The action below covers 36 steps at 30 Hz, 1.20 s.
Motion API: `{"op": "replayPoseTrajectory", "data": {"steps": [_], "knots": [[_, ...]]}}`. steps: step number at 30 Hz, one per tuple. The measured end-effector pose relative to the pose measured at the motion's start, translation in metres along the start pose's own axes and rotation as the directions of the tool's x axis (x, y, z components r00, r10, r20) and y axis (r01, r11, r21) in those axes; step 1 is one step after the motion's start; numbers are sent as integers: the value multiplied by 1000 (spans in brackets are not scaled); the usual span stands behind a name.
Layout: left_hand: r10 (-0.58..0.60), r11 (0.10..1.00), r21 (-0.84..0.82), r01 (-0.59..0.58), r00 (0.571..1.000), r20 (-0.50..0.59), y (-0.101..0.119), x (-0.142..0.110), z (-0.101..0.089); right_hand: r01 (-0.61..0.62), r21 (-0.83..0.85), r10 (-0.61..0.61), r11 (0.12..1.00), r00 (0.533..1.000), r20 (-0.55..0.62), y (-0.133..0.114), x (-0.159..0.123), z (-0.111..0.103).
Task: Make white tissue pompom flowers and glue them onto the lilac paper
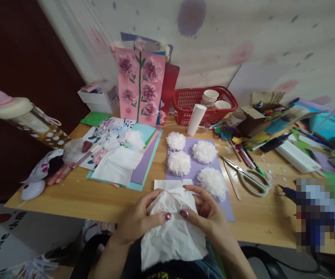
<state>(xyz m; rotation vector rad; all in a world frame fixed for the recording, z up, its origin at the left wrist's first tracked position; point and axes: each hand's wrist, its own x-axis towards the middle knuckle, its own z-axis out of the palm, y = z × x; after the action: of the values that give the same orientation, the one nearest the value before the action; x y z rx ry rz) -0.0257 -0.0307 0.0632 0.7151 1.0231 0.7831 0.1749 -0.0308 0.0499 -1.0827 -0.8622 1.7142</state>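
A crumpled white tissue sheet (173,240) hangs between my two hands at the table's front edge. My left hand (145,215) pinches its left side, thumb on top and fingers behind it. On the other side my right hand (205,213) grips it the same way, thumb pressed near the middle. Just beyond the hands lies a flat white paper piece (173,183). Several fluffy white paper flowers (204,151) rest on a purple sheet (192,170) behind that.
Scissors (247,176) and a wooden stick (231,180) lie right of the purple sheet. A glue gun (289,192), partly pixelated, is at far right. A red basket (181,112) holds paper cups. Coloured paper (144,166), a pink flower card (129,87) and a bottle (24,116) stand left.
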Motion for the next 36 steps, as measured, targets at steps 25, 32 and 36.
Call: {"op": "replayPoseTrajectory", "data": {"steps": [25,32,36], "knots": [[290,933,321,-163,867,-404,3,23,3,57,24,-43,998,920,-389,-4,3,-19],[236,969,163,-187,894,-380,0,25,2,-105,-77,93,991,984,-151,-7,6,-17],[129,992,37,-123,951,-282,6,23,2,-69,-176,31,982,977,-209,-3,5,-24]]}}
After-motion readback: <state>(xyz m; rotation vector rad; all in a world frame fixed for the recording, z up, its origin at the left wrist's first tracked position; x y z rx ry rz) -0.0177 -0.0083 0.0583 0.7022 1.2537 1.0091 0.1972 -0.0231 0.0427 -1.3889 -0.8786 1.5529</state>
